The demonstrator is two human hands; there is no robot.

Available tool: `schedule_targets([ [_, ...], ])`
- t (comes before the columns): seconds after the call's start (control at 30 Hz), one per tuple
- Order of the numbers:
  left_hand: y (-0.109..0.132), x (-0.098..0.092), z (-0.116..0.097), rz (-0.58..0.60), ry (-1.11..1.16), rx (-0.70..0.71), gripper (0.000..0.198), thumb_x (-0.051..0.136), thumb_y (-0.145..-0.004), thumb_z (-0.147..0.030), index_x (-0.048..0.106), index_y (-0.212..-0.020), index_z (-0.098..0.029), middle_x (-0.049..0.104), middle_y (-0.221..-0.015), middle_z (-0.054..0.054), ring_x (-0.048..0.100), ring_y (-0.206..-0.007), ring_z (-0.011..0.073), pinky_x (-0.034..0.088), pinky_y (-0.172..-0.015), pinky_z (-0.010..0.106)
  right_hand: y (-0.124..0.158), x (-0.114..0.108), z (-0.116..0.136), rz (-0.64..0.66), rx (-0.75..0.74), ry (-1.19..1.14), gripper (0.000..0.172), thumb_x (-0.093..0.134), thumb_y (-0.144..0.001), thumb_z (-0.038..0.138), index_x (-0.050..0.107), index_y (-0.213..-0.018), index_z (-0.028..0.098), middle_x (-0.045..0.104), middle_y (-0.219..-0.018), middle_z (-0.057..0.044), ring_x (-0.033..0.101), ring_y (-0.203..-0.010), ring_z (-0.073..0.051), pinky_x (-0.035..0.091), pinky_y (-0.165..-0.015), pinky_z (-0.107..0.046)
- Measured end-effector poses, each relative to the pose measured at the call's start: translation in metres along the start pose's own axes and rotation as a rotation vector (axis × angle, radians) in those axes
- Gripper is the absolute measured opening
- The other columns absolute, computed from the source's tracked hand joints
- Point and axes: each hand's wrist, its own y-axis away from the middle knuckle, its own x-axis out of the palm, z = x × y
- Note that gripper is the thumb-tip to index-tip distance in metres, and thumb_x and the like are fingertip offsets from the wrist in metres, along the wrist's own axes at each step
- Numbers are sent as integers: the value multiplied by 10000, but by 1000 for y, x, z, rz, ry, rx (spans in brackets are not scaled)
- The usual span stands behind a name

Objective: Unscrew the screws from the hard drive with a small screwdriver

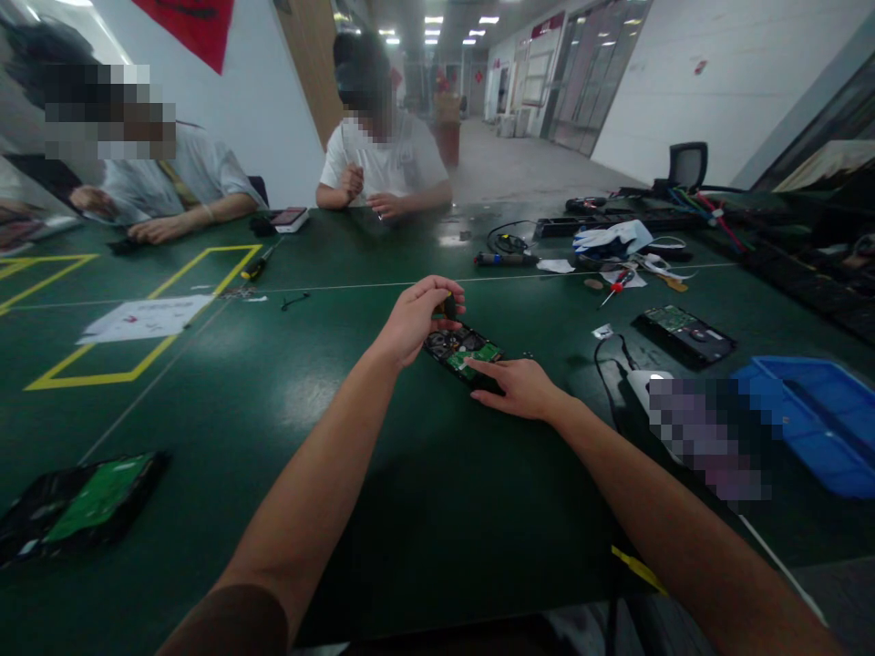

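Observation:
A hard drive (pixel 457 350) with a green circuit board lies on the table in front of me. My left hand (pixel 418 314) is closed round the dark and yellow handle of a screwdriver (pixel 447 308), upright over the drive's far end. The screwdriver's tip is hidden. At the drive's near right end is my right hand (pixel 516 384), one finger on the circuit board and the others along the near edge. A few tiny dark pieces, perhaps screws, lie just right of the drive.
Another hard drive (pixel 685 334) sits at right, beyond a blurred-out phone-like object (pixel 704 437) and a blue tray (pixel 813 410). One more drive (pixel 88 506) lies front left. Tools, gloves (pixel 612 239) and cables are farther back. People sit across the green table (pixel 273 437).

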Motion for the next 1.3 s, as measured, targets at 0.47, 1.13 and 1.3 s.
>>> schedule_targets([
  [0.47, 1, 2, 5, 23, -123, 70, 191, 704, -891, -382, 699, -891, -191, 684, -981, 67, 623, -870, 157, 503, -630, 240, -4, 4, 4, 17, 88, 57, 755, 375, -1007, 718, 392, -1607, 260, 757, -1187, -116, 733, -979, -278, 513, -787, -347],
  [1.13, 1, 1, 6, 32, -216, 100, 238, 693, -887, -359, 810, -1038, -218, 741, -1120, 81, 615, -894, 169, 472, -627, 246, -6, 4, 5, 23, 133, 70, 736, 416, -997, 712, 399, -1588, 273, 769, -1124, -108, 740, -947, -288, 511, -775, -350],
  [1.3, -1, -1, 8, 10, -205, 110, 226, 695, -885, -355, 810, -1026, -221, 740, -1160, 84, 623, -914, 179, 475, -622, 251, -7, 3, 6, 20, 147, 39, 716, 455, -987, 705, 422, -1547, 261, 774, -1069, -104, 744, -914, -290, 504, -761, -344],
])
